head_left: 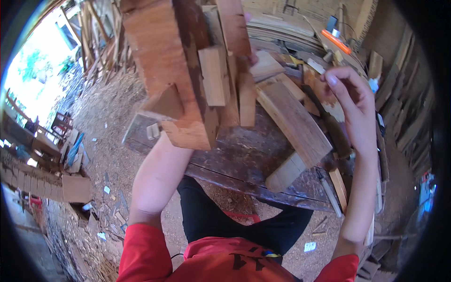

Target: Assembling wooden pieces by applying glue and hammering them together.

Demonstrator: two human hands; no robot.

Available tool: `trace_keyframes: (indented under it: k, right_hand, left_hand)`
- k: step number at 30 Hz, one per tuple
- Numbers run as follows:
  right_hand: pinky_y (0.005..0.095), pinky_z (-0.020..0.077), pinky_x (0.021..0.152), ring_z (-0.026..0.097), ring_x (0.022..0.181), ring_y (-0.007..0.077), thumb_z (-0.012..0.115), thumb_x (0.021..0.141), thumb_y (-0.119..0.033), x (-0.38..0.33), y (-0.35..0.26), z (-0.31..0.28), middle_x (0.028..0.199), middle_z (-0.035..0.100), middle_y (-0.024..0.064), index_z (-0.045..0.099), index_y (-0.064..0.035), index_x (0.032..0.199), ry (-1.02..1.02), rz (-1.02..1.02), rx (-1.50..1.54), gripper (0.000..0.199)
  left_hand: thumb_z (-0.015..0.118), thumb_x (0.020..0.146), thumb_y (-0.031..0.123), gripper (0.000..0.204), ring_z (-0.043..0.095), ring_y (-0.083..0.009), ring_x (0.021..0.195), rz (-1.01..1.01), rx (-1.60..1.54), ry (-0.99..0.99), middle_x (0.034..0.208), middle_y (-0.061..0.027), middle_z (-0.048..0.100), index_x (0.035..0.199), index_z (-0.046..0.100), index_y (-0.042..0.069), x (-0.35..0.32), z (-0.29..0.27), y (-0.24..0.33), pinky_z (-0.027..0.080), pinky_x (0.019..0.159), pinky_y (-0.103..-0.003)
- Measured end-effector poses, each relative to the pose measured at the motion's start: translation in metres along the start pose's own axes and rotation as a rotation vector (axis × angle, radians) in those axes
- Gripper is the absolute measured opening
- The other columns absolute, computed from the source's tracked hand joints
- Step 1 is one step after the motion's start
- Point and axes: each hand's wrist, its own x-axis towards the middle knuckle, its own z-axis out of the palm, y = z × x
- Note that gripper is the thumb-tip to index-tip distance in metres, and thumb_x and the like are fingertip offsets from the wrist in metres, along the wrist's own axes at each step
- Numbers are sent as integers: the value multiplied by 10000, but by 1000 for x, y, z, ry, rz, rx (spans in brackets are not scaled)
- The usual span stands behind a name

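A large wooden assembly, made of a thick reddish-brown post with several lighter blocks and slats against it, is raised close in front of me. My left forearm passes behind it. Most of my left hand is hidden; small bits of its fingers show at the far right edge of the wood, gripping it. To the right, my right hand is lifted over the bench, thumb and forefinger brought together. A small white piece appears right by these fingertips; whether they hold it is unclear.
A dark, worn bench stands before my knees. On it lie a thick wooden block, a dark-handled tool, a chisel-like tool and a narrow strip. An orange tool sits at the back. Wood shavings cover the floor.
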Motion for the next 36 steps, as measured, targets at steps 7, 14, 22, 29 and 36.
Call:
trace_keyframes:
  k: [7,14,22,29,36]
  right_hand:
    - [248,466,829,591,848,71,606,1054,-308,8,8,-17,883,664,5,693,-21,873,11,-47,-108,351]
    - [265,496,883,612,929,89,651,1012,-206,4,7,-10,1028,675,30,639,-15,1200,-132,114,11,268]
    - [315,475,983,627,1066,163,846,846,-377,-1,24,23,1120,672,87,615,7,1306,-237,169,-218,643]
    - [332,462,1017,623,1114,163,889,800,-320,5,29,28,1176,684,84,594,-21,1340,-105,416,55,684]
    - [329,456,1022,637,1100,162,894,788,-280,6,45,19,1164,707,65,601,-36,1334,-105,416,134,666]
  left_hand:
    - [381,1051,619,707,590,-299,1274,-23,-294,-189,1411,-156,559,1473,444,56,12,18,11,493,1095,-462]
    - [496,1032,577,638,599,-237,1264,51,458,534,1378,-110,609,1433,505,81,12,52,-2,464,1091,-433]
    - [663,1004,429,576,564,-160,1195,135,510,500,1267,-108,594,1392,426,74,8,55,-20,445,1037,-346]
    - [683,985,460,711,572,-184,1164,84,578,469,1235,-147,581,1450,333,52,8,48,-30,467,1004,-348]
    - [765,934,414,774,629,-149,1033,35,584,412,1096,-113,640,1423,363,-33,10,43,-32,512,909,-290]
